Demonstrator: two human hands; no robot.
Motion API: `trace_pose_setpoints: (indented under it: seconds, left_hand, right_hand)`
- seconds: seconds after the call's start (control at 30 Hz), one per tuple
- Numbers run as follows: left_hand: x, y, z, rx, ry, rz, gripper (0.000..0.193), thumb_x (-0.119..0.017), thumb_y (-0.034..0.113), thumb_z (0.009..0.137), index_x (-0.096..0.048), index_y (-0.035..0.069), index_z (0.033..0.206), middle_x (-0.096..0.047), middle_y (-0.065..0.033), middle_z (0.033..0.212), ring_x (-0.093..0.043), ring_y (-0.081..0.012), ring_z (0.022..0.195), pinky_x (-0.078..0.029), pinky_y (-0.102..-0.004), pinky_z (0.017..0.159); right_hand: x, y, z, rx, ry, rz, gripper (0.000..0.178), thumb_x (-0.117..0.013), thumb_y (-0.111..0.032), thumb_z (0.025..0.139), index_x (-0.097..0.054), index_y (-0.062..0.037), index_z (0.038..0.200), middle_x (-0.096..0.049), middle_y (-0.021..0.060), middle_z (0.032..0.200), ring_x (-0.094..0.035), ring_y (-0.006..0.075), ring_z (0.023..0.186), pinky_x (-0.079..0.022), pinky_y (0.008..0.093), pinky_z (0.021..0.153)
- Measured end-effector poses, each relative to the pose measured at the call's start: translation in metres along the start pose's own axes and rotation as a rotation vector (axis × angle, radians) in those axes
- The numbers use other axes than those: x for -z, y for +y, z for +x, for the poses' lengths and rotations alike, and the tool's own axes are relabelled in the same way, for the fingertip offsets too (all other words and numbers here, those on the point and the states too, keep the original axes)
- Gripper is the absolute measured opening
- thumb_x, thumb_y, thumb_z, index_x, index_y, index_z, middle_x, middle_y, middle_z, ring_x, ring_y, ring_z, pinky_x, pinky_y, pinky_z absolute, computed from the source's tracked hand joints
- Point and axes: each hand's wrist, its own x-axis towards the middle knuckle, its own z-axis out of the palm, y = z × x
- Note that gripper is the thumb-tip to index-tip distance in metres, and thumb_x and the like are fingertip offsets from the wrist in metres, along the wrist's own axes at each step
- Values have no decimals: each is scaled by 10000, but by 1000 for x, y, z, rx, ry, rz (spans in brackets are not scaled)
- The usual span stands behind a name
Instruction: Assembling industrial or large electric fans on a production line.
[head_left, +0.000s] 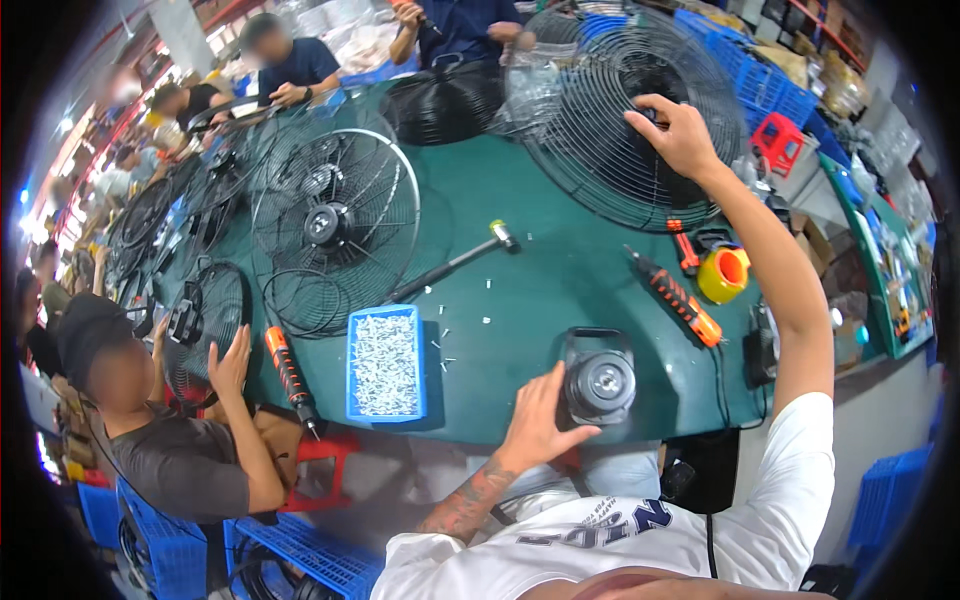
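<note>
Near the front edge of the green table stands a round black fan motor (pixel 600 386) with a bracket-like loop at its back. My left hand (pixel 540 420) is spread open at the motor's left side, thumb stretched out along its near edge; whether it touches the motor I cannot tell. Farther right, my right hand (pixel 680 138) is raised over a large black wire fan guard (pixel 590 150). Its thumb and forefinger are curved with a small gap between them, and I see nothing held there. The other fingers are partly hidden.
A blue tray (pixel 424 400) of screws sits left of the motor, with loose screws beside it. Around lie a hammer (pixel 450 268), orange-black electric screwdrivers (pixel 675 300) (pixel 288 375), yellow-orange tape (pixel 723 275) and a fan (pixel 325 225). A co-worker (pixel 180 430) sits left; others work beyond.
</note>
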Motion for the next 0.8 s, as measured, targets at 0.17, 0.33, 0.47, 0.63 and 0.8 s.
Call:
trace_pose_setpoints:
  seconds: [0.17, 0.33, 0.47, 0.63, 0.8]
  left_hand:
    - [4, 4, 1, 87, 309, -345, 789, -794, 301, 873, -405, -24, 1478, -538, -214, 1344, -555, -313, 1219, -455, -400, 1010]
    - [16, 24, 15, 67, 372, -758, 653, -550, 445, 1028, -400, 5, 1486, -579, -150, 1298, -570, -219, 1156, -492, -340, 889]
    - [31, 24, 27, 4, 399, -1181, 676, -505, 457, 1031, -328, 24, 1519, -602, -213, 1245, -668, -272, 1029, -586, -367, 723]
    - [103, -18, -9, 196, 401, -1149, 690, -417, 508, 1035, -394, -27, 1470, -650, -221, 1056, -680, -216, 668, -594, -331, 566]
    - [110, -10, -3, 272, 265, -1032, 711, -347, 512, 1042, -403, -65, 1454, -661, -204, 1008, -659, -184, 640, -573, -312, 567]
  right_hand:
    - [72, -1, -31, -32, -141, 1118, 560, -452, -430, 1083, -615, 64, 1293, -529, -20, 591, -502, 112, 542, -502, 334, 683]
    - [69, -86, -122, 63, -118, 2250, 728, -303, -591, 1066, -599, 12, 1347, -398, -15, 555, -355, 130, 511, -441, 391, 915]
    - [46, -109, -218, -197, 72, 2116, 828, -277, -681, 1024, -571, 0, 1393, -696, 185, 1047, -651, 268, 957, -484, 454, 989]
    - [84, -83, -306, -518, 99, 2078, 1017, -346, -793, 930, -202, -50, 1609, -274, 313, 1604, -353, 486, 1449, -398, 662, 1085]
    - [66, -84, -358, -680, 199, 2051, 957, -414, -683, 950, -155, -51, 1621, -247, 323, 1608, -324, 488, 1461, -440, 647, 1053]
